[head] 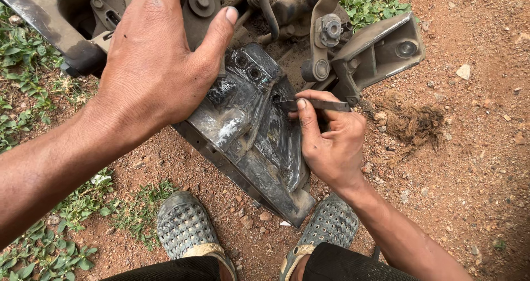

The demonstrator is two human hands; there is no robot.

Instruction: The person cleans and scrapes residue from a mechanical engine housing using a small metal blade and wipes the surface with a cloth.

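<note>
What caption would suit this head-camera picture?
Left hand steadies a greasy black metal part while the right hand scrapes it with a thin blade.

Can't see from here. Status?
Left hand braces metal bracket. Right hand pinches thin flat blade against it. Nothing blocking.

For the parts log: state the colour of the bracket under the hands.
Dark grey-black metal bracket, scuffed shiny silver in patches; head view.

open red dirt (469, 148) lies free to the right of the black metal part (254, 137), save a clump of dry roots (414, 125) and loose stones. above, brackets (381, 52) and hoses (268, 10) crowd close. below, two sandalled feet (185, 223) block the near side.
</note>
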